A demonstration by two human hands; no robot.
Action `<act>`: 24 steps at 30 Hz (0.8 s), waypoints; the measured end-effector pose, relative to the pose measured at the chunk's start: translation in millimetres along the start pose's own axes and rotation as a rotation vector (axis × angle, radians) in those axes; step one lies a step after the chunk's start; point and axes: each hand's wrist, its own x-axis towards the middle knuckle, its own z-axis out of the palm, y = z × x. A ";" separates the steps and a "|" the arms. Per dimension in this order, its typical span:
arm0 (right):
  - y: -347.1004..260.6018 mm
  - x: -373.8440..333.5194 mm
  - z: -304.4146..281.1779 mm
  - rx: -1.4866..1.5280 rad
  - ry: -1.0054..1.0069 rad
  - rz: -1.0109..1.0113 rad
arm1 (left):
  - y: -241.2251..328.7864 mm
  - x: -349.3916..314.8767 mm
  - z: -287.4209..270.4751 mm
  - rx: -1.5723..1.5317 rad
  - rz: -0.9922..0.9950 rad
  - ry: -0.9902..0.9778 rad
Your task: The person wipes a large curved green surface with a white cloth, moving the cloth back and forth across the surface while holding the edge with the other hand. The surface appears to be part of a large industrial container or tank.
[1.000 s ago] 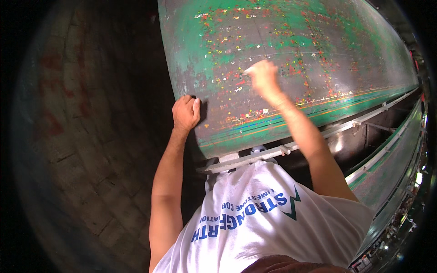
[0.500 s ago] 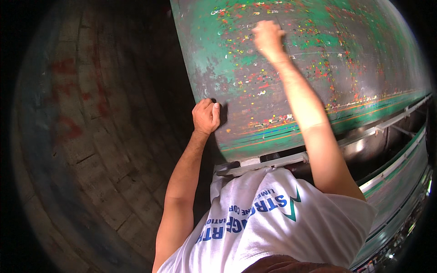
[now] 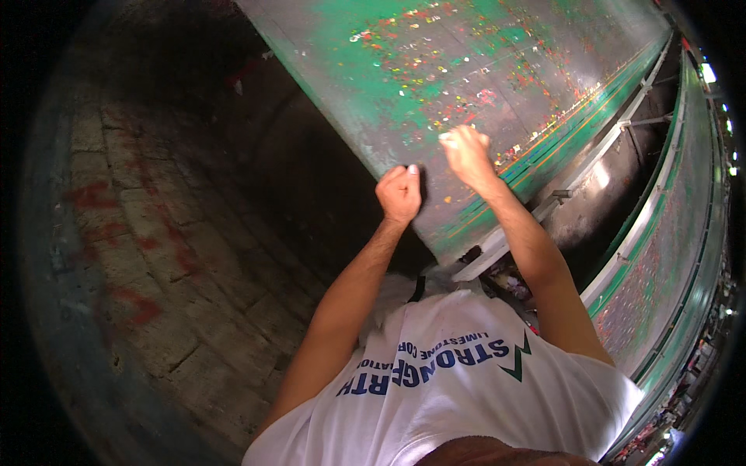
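A worn green and grey tabletop [image 3: 326,70] carries many small scattered bits [image 3: 435,46] in red, yellow and white. At its left edge my left hand [image 3: 399,193] is closed into a fist, thumb uppermost; whatever may be inside it is hidden. To its right, my right hand [image 3: 468,158] is over the near part of the tabletop. Its fingers are curled together, and a pale spot shows at the fingertips, too small to name. I cannot tell whether it touches the surface.
A grey metal rail [image 3: 571,182] runs along the tabletop's near right side. Beyond a dark gap lies a second green surface [image 3: 660,256] with similar bits. On the left is a dim block wall [image 3: 171,303] with red marks, past a dark space beside the tabletop.
My right hand has come back from far over the tabletop to near my left hand. The view has turned, so the tabletop now slants. Both hands remain closed.
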 end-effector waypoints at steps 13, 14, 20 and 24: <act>18.7 -127.4 -1.7 -0.403 0.368 0.585 | -13.9 26.6 -66.0 -0.175 0.364 -0.737; 28.6 -126.9 4.0 -0.470 0.387 0.580 | -15.2 29.9 -67.4 -0.178 0.370 -0.781; 79.1 -127.3 37.0 -0.776 0.605 0.522 | -26.3 32.7 -87.0 -0.057 0.398 -0.943; 90.8 -103.7 18.2 -0.507 0.527 0.666 | -47.3 49.5 -169.9 0.036 -0.006 -1.146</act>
